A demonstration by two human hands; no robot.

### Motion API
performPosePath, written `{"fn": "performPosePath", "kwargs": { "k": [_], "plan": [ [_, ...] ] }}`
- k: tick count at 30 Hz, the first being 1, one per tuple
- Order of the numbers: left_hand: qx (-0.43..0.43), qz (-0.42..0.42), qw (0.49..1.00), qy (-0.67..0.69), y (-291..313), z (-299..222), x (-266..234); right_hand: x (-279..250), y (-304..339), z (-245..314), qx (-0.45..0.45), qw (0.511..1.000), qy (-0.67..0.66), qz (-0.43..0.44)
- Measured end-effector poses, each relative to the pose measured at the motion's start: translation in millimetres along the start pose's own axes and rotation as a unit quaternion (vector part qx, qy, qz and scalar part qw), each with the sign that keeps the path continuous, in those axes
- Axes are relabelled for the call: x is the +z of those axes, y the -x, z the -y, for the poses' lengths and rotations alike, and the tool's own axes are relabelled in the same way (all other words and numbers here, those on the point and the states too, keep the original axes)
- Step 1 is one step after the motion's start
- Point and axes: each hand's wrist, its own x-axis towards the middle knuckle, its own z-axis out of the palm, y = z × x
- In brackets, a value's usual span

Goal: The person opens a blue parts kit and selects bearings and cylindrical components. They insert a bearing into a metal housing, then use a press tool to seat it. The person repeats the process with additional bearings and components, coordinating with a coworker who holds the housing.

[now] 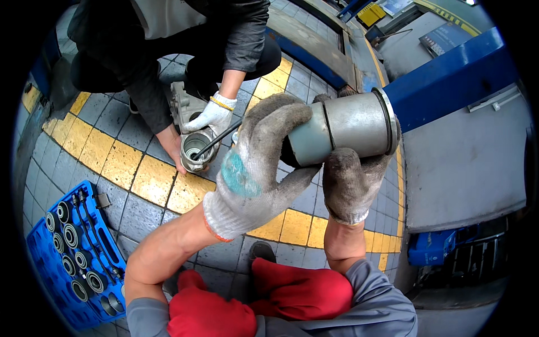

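Observation:
In front of me I hold a silver metal cylinder (359, 123) sideways, with a raised rim at its right end. A grey-green sleeve section (310, 140) adjoins its left end, with a dark seam between them; whether they are one piece I cannot tell. My left hand (261, 160), in a dirty grey-white glove with a teal patch, grips the left section between fingers and thumb. From below and behind, my right hand (356, 182), in a similar soiled glove, wraps round the silver part. Some of its fingers are hidden behind the cylinder.
A co-worker crouches ahead, holding a cast metal housing (182, 109); a dark rod (219, 137) runs into its round bore. An open blue case (42, 247) of round black fittings lies at lower left. A blue beam (449, 76) stands right; yellow tiles (151, 180) cross the grey floor.

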Motion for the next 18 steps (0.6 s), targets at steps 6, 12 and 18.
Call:
{"fn": "performPosePath", "kwargs": {
  "k": [6,12,18],
  "plan": [
    [0.014,0.017,0.999,-0.031,0.0,4.6,-4.9,2.5,-0.6,-5.2,0.038,0.997,-0.057,-0.021],
    [0.023,0.029,0.997,-0.066,0.7,6.6,-6.0,-6.2,1.5,-10.9,0.014,1.0,0.002,-0.005],
    [0.022,0.018,0.997,-0.077,4.9,8.6,-4.0,-1.9,-2.7,-12.4,0.028,0.999,0.0,0.021]
  ]
}}
